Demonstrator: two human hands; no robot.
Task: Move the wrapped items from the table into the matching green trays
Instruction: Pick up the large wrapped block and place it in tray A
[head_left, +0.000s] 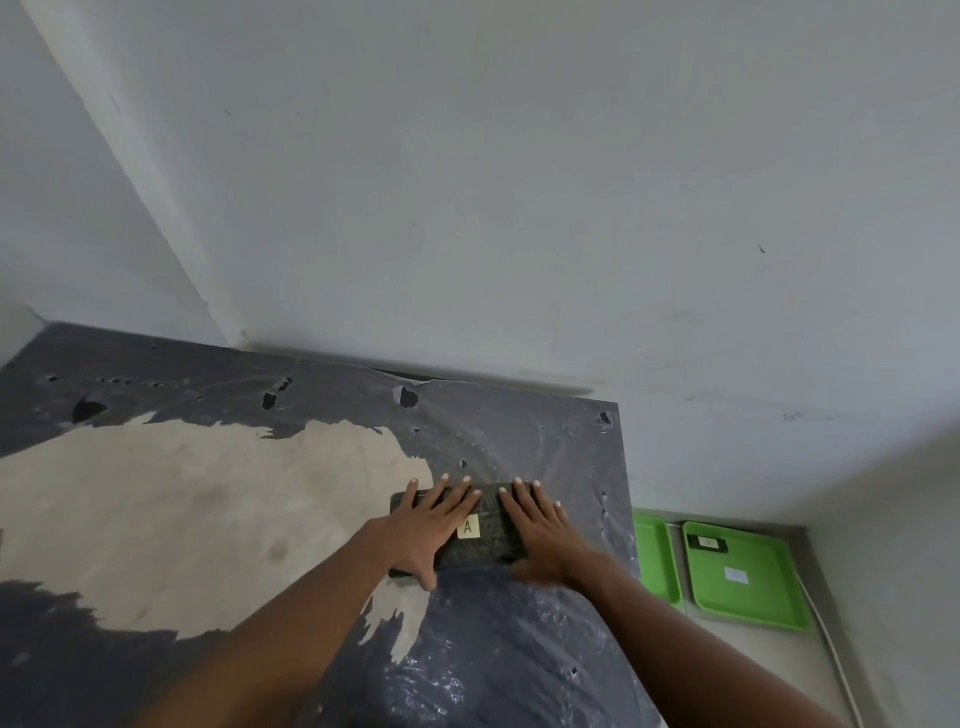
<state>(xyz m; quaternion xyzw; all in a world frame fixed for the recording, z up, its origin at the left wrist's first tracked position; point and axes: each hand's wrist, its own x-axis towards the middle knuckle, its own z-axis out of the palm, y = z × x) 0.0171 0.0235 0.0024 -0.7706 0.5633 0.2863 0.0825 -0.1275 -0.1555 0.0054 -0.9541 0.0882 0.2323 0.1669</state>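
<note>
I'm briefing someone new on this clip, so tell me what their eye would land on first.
Both hands, the left hand and the right hand, lie flat on a dark wrapped item with a pale label reading A, near the table's right edge. The table wears torn dark plastic with a big bare patch on the left. Two green trays sit lower down, right of the table.

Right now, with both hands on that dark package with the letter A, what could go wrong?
1. The left hand and right hand lie flat on top of the wrapped package, not under it, so it might slip when lifted.
2. The plastic sheet on the table is torn and wrinkled; sliding the package could snag it.
3. The green trays sit lower, past the table edge; their labels are too blurry to read, so picking the wrong tray is possible.
</note>
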